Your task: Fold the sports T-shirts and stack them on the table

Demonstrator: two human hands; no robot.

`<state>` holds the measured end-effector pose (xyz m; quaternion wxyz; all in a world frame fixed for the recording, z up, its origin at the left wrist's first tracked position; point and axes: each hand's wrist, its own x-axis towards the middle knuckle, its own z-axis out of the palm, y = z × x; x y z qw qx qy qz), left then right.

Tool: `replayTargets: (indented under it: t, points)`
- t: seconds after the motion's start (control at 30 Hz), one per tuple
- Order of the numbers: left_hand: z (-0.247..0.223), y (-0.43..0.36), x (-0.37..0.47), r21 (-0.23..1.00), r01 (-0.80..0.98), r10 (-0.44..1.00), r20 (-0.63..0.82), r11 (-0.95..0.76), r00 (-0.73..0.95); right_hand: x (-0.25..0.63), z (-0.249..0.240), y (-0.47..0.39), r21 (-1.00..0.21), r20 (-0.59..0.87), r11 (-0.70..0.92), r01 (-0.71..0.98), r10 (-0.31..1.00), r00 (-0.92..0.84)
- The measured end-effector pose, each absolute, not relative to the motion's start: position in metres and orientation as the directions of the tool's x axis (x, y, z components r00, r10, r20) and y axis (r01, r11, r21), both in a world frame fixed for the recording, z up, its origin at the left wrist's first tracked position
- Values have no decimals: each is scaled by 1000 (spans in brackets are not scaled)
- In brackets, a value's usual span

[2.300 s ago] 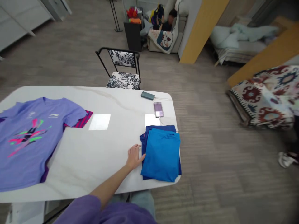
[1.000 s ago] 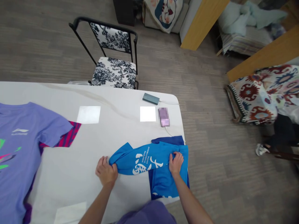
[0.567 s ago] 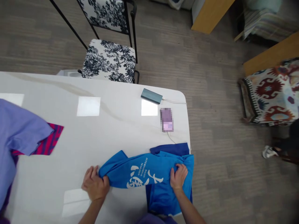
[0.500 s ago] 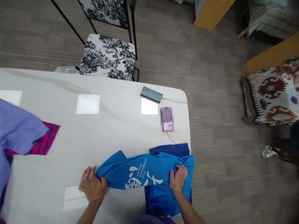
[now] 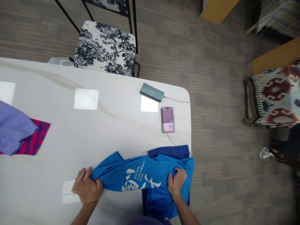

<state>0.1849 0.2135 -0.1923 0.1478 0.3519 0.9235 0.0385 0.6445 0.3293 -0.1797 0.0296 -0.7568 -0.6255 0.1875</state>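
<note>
A bright blue T-shirt (image 5: 114,175) with white lettering lies partly folded near the table's right end. My left hand (image 5: 87,186) is closed on the shirt's left end, thumb toward the print and fingers curled over the edge. My right hand (image 5: 177,180) rests on the shirt's right part, its fingers bent into the fabric. A darker blue cloth (image 5: 168,151) shows from under the shirt at the top and along the sides. The part of the shirt nearest my body hangs close to the table's front edge.
A white glossy table (image 5: 105,134) carries a grey-blue power bank (image 5: 152,92) and a phone (image 5: 167,120), both with cables. Purple and red-striped clothing (image 5: 14,131) lies at left. Beyond are a patterned chair (image 5: 105,48), a patterned cover (image 5: 276,97) and a person's foot (image 5: 266,153).
My left hand has moved slightly left with the shirt's end. My right hand keeps its place on the fabric. The whole view has shifted a little.
</note>
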Motion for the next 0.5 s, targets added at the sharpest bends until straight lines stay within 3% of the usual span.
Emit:
replayTargets:
  t: [0.1, 0.33, 0.4, 0.5]
  points:
    - [-193, 209, 187, 207, 697, 725, -122, 686, -678, 644, -178, 328, -295, -205, -179, 939, 971, 121]
    - [-176, 198, 191, 197, 732, 753, -50, 652, -656, 634, -156, 329, -323, -115, -119, 939, 990, 86]
    - [-160, 198, 190, 278, 766, 809, -80, 580, -583, 629, -143, 328, -332, -91, -118, 936, 992, 93]
    - [-120, 196, 196, 509, 705, 867, -229, 494, -442, 622, -116, 326, -373, -96, -144, 917, 989, 116]
